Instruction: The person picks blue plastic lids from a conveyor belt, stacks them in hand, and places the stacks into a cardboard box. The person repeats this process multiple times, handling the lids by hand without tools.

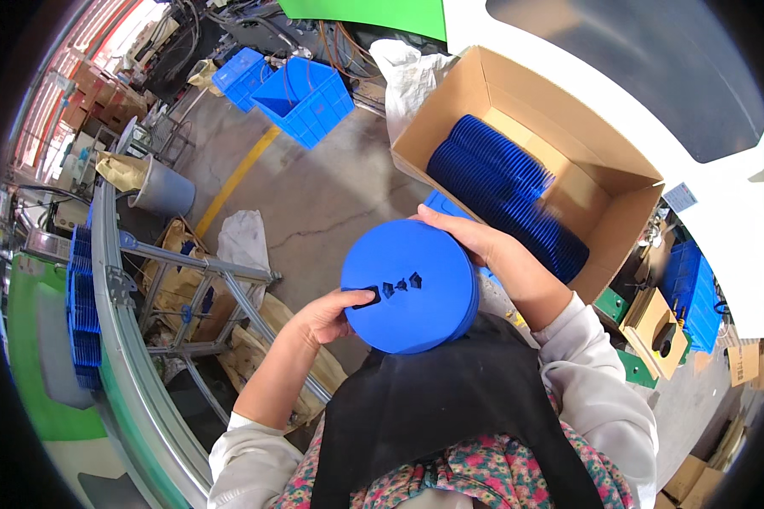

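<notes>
At nine o'clock in the view, closely spaced thin blue plastic pieces [85,297] line up beside a curved silver metal rail [119,293], probably ranked that way so none lies loose. Near the middle, a worker's left hand [321,317] pinches a bright-blue round plastic stack [416,314] at its nine o'clock edge, thumb pressed on the top face by a dark square patch, fingers hidden beneath. That grip likely keeps the face level, its small dark cutouts turned upward. The right hand [467,236] curls around the rim at one o'clock, seemingly to balance the load from the opposite side; what its hidden fingers do cannot be told. The stack's six o'clock edge overlaps a black apron [433,407], perhaps leaning on it. Toward two o'clock, ribbed dark-blue plastic rows [509,199] sit packed on edge inside an open brown cardboard box [569,102], a layout that likely saves space.

As for margins, the rail and a silver metal-bar frame [199,261] bound the left side. The widest gap appears to run toward eleven o'clock, over grey concrete floor [314,199] crossed by a yellow painted line [239,180], up to an open blue plastic crate [321,119]. To the right, the box's near wall comes close by the right forearm, leaving apparently little room there.
</notes>
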Demonstrator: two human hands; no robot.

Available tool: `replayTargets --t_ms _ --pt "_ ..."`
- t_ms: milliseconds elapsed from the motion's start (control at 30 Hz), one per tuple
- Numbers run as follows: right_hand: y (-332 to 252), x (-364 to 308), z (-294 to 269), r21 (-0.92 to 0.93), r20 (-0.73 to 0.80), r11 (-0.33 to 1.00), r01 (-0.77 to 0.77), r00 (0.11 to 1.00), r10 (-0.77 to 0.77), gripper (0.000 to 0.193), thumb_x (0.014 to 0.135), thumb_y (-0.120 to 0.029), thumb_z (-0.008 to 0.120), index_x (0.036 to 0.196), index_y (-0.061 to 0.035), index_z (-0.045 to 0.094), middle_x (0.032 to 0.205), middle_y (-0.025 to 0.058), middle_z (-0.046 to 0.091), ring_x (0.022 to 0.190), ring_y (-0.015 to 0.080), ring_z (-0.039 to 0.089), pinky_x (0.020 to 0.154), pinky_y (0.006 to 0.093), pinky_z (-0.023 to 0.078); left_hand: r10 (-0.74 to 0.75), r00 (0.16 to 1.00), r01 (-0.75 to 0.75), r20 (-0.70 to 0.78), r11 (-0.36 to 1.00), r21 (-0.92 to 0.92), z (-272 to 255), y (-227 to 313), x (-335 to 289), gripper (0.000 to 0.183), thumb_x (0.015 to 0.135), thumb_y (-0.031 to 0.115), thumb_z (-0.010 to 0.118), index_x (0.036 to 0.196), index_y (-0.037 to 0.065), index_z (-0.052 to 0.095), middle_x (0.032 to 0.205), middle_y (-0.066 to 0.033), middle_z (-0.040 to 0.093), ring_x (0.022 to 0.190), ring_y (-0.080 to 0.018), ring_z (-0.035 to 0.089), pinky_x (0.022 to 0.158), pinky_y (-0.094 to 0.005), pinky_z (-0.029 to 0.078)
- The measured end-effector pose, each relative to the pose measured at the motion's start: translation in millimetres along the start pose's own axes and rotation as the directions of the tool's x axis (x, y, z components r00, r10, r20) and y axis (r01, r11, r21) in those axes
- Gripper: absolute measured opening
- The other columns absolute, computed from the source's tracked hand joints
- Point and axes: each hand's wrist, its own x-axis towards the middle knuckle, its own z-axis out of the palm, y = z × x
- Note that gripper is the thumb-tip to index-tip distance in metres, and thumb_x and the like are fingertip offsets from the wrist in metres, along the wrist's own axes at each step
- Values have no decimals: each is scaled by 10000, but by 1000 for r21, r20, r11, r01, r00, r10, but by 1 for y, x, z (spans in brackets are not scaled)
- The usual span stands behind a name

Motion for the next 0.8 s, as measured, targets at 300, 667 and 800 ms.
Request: replayTargets --t_ms 300,667,800 --pt "10 25 12 2 12 999 -39 999 39 641 973 -572 443 1372 -75 512 1356 128 559 1228 212 544 1047 362 427 7 998 9 56 962 -273 -13 -54 29 625 822 151 685 1394 85 443 1313 -119 578 1139 -287 599 975 -516 474" --pt "67 42 -2 -371 -474 752 546 585 -658 631 1000 -566 359 1392 -85 473 1390 141 516 1291 253 463 1078 438 292 258 892 -449 -372 607 -656 -39 -84 73 592 853 -87 537 1380 156 420 1278 -119 555 1150 -269 577 955 -472 505" --pt "102 48 25 -619 -228 591 517 602 -765 656 979 -370 540 1500 -54 297 1498 150 364 1399 286 323 1142 412 240 353 674 -731 -649 444 -518 -23 -49 59 600 846 -115 555 1376 126 409 1303 -93 533 1206 -258 534 1001 -446 469"
